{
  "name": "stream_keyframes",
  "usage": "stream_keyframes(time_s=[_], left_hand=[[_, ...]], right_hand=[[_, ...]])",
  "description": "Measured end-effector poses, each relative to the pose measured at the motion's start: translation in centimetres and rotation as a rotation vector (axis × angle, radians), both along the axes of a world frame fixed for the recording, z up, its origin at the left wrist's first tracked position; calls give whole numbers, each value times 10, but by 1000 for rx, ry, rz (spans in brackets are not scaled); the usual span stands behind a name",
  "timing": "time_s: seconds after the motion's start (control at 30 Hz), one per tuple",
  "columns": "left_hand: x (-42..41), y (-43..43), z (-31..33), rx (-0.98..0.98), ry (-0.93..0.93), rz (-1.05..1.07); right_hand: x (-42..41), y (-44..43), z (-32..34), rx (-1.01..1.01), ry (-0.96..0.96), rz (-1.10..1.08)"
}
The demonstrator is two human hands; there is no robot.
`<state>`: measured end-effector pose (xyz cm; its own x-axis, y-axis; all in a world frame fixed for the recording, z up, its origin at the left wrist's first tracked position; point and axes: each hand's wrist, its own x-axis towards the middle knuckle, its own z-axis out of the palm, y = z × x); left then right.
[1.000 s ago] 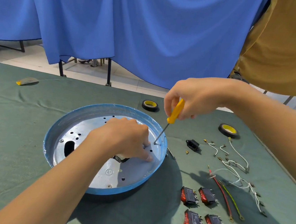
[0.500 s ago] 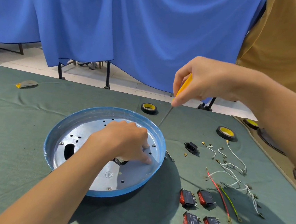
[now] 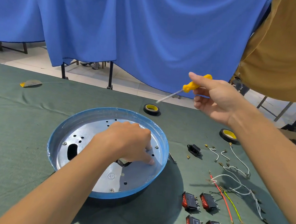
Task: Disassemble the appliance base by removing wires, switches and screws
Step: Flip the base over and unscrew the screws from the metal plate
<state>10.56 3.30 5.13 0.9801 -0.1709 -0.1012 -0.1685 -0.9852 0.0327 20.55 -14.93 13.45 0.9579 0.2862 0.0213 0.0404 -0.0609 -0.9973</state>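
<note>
Left hand (image 3: 128, 142), fingers curled down onto the plate of the appliance base (image 3: 107, 113) at mid-table (image 3: 14, 135), grasp indeterminate, right hand (image 3: 215, 102) pinching the screwdriver (image 3: 193, 85) aloft: screw removal judged in hand, next requiring the tip seated squarely in a remaining screw (image 3: 111, 190).

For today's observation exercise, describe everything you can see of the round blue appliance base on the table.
The appliance base is a shallow round pan, blue-rimmed, its silvery metal plate showing round holes, an oval slot and three screws. It lies open side up on the green cloth; the left hand touches the plate.
</note>
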Motion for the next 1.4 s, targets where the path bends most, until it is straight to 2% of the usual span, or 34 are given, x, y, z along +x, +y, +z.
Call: stream_keyframes(time_s=[0.07, 0.13, 0.17, 0.23, 0.33, 0.4, 0.43, 0.5, 0.8, 0.93, 1.4], left_hand=[[0, 0, 0, -5, -1, -2], [0, 0, 0, -17, 1, 3], [0, 0, 0, -24, 3, 8], [0, 0, -1, -32, 7, 13], [0, 0, 0, -31, 6, 21], [0, 0, 1, -28, 8, 20], [0, -1, 1, -25, 10, 15], [0, -1, 2, -20, 17, 5], [1, -2, 4, -4, 28, -22], [1, -2, 4, 7, 36, -30], [-1, -2, 5, 14, 33, -14]], right_hand=[[3, 1, -4, 31, -16, -57], [4, 2, -7, 40, -29, -17], [3, 3, -9, -18, -68, 31], [0, 3, -13, -281, -240, 131], [-7, 8, -24, -830, -570, 289], [-13, 15, -35, -1115, -682, 401], [-15, 19, -40, -1182, -679, 457], [-18, 24, -49, -1212, -662, 508], [-25, 43, -55, -1382, -794, 460], [-25, 48, -54, -1430, -816, 532], [-20, 57, -58, -1495, -834, 657]])
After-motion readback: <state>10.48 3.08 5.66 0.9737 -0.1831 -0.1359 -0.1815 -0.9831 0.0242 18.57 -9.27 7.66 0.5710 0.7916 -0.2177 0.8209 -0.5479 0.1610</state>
